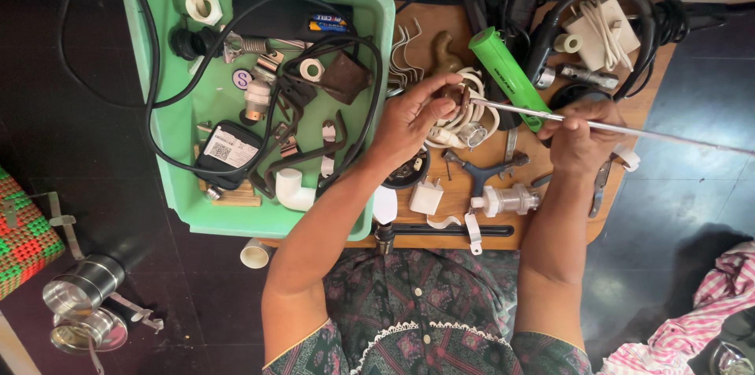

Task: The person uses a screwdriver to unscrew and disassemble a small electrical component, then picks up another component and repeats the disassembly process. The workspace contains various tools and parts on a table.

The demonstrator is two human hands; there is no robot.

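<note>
Risk: thin silver metal rod (pixel 550 115) could skid off the small brown part (pixel 454 94), since only its tip meets the piece and the long shaft runs far out to the right of the frame.
Cause: a slight tilt of either wrist would break the alignment.
Left hand (pixel 413 119): fingers pinched shut on the brown part, centre of the frame.
Right hand (pixel 580 139): closed around the rod, right of centre.
Brown part: at the left fingertips, just left of the rod tip, over the wooden board (pixel 456 200).
Nearby: green plastic tray (pixel 370 25) of cables, upper left.
</note>
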